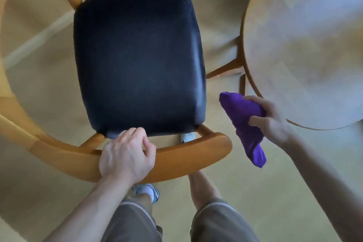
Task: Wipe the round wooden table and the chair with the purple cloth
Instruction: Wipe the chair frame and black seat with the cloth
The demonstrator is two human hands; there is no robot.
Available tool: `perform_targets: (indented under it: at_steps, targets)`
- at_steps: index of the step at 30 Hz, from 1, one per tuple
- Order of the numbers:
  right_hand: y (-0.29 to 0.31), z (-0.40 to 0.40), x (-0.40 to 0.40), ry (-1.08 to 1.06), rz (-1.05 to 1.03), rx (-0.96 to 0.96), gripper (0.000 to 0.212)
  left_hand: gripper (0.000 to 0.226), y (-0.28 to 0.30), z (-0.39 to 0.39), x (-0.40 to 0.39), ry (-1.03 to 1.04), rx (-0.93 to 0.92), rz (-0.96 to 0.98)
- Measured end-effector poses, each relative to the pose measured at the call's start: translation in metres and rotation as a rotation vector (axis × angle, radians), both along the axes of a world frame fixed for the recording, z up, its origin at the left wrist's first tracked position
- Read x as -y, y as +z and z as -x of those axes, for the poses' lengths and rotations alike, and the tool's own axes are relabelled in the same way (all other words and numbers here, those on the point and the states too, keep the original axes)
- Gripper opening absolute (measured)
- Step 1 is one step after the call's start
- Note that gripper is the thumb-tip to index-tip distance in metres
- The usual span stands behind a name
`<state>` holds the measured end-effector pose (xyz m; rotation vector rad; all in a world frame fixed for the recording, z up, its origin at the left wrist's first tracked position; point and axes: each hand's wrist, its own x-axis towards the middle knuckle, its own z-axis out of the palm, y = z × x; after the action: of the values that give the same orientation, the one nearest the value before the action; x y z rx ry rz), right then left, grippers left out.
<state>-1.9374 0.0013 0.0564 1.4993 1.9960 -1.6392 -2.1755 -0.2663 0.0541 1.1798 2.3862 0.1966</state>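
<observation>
I look straight down on a wooden chair with a dark padded seat (137,61) and a curved wooden backrest rail (188,155) nearest me. My left hand (127,157) grips that rail near its middle. My right hand (269,118) holds a bunched purple cloth (245,124) in the air, right of the chair and just off the rim of the round wooden table (306,45). The cloth touches neither the chair nor the table.
Beige floor surrounds the chair. My legs and a shoe (149,192) stand just behind the backrest. A table leg (225,70) shows between chair and table. Another curved wooden edge (11,120) runs along the left side.
</observation>
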Motion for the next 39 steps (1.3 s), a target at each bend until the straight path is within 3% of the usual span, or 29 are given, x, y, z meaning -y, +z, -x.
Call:
perform_targets:
  at_steps: [4, 7, 10, 14, 18, 22, 27, 29, 31, 35, 39]
  targets:
    - [0.054, -0.007, 0.068, 0.006, -0.135, -0.072, 0.055, 0.019, -0.001, 0.001, 0.003, -0.03, 0.03, 0.014]
    - [0.05, 0.017, 0.152, 0.074, -0.337, -0.001, 0.055, 0.022, 0.0, 0.001, 0.002, -0.044, 0.036, 0.015]
    - [0.029, 0.059, 0.237, -0.148, -0.515, 0.095, 0.056, 0.02, -0.003, 0.003, 0.002, -0.076, 0.024, 0.023]
    - [0.017, 0.103, 0.296, -0.303, -0.525, 0.046, 0.056, 0.016, -0.006, 0.008, 0.005, -0.09, 0.047, 0.044]
    - [0.021, 0.082, 0.264, -0.235, -0.651, 0.129, 0.054, 0.02, -0.007, 0.006, 0.008, -0.125, -0.014, -0.038]
    - [0.022, 0.053, 0.188, -0.41, -0.74, 0.294, 0.056, 0.022, -0.007, 0.003, 0.009, -0.115, -0.009, -0.103]
    - [0.021, 0.074, 0.226, -0.166, -0.856, 0.378, 0.074, 0.023, -0.007, 0.004, 0.009, -0.105, -0.016, -0.095]
    - [0.022, 0.082, 0.26, -0.091, -0.807, 0.344, 0.081, 0.021, -0.008, 0.004, 0.01, -0.096, -0.024, -0.093]
    - [0.029, 0.081, 0.277, -0.04, -0.759, 0.245, 0.074, 0.018, -0.009, 0.004, 0.01, -0.082, -0.032, -0.101]
    - [0.035, 0.059, 0.241, -0.023, -0.811, 0.156, 0.049, 0.016, -0.011, 0.005, 0.01, -0.065, -0.046, -0.155]
    - [0.014, 0.058, 0.202, 0.058, -0.843, 0.164, 0.048, 0.02, -0.01, 0.003, 0.012, -0.053, -0.041, -0.212]
